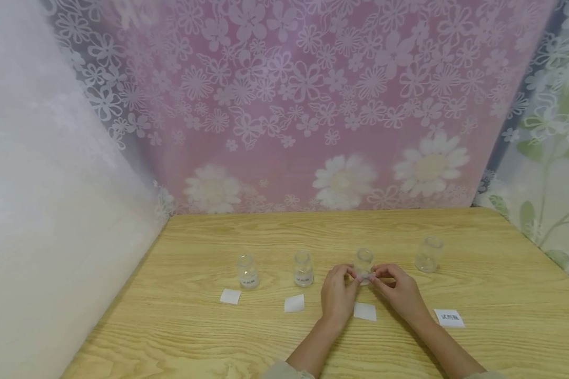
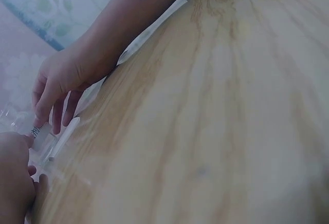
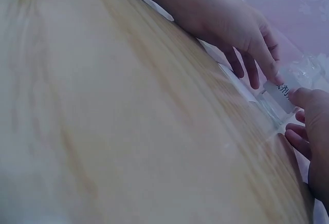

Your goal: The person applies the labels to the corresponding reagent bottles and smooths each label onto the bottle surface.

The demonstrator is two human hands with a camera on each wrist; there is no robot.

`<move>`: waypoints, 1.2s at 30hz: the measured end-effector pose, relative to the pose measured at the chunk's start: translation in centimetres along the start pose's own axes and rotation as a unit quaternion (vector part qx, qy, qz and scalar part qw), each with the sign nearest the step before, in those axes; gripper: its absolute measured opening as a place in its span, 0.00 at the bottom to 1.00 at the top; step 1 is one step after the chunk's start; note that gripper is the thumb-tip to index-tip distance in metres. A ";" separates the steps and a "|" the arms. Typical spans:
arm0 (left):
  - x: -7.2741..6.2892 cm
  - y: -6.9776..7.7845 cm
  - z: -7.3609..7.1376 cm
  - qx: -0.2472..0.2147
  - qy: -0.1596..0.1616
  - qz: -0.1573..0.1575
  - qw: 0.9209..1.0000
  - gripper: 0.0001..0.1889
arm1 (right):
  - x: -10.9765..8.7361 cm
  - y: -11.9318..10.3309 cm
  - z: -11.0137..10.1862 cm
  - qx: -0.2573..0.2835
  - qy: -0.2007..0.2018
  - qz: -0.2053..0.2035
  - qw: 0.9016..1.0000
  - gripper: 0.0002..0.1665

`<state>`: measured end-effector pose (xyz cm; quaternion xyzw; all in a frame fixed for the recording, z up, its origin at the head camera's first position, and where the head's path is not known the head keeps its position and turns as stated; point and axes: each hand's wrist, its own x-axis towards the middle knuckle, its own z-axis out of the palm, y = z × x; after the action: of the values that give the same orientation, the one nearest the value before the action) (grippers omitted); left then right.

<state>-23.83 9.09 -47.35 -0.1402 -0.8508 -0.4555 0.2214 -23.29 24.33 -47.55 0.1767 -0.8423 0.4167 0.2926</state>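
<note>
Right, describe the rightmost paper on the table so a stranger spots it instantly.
On the wood-grain table, find the right hand. To its right, in front of the rightmost glass jar, lies a white paper. Unlike the three plain papers left of it, it bears black characters.

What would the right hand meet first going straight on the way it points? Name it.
Beyond the label it pinches, the right hand would likely meet the third clear jar from the left first; whether label and jar touch is unclear.
</note>
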 end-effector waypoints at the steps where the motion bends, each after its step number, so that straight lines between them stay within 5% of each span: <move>1: 0.0 0.0 0.0 0.000 0.003 0.004 1.000 0.06 | 0.0 -0.1 0.0 0.003 0.001 0.003 1.000 0.11; 8: 0.1 -0.1 0.2 0.000 0.014 0.008 1.000 0.07 | 0.0 -0.2 0.2 0.001 -0.007 0.042 0.999 0.12; 21: 0.4 0.0 0.3 -0.025 0.012 -0.032 0.999 0.07 | -0.1 -0.9 0.3 -0.008 -0.044 0.111 0.993 0.18; 30: 0.3 0.1 0.1 -0.085 0.002 -0.076 0.993 0.10 | -0.1 -0.9 0.3 -0.019 -0.050 0.097 0.994 0.24; 36: 0.3 -0.2 0.0 -0.099 0.003 -0.046 0.994 0.19 | 0.0 -0.9 0.2 -0.030 -0.037 0.057 0.997 0.25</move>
<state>-24.16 9.02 -47.34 -0.1211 -0.8066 -0.5473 0.1878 -22.88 23.65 -47.15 0.1347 -0.8731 0.4009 0.2424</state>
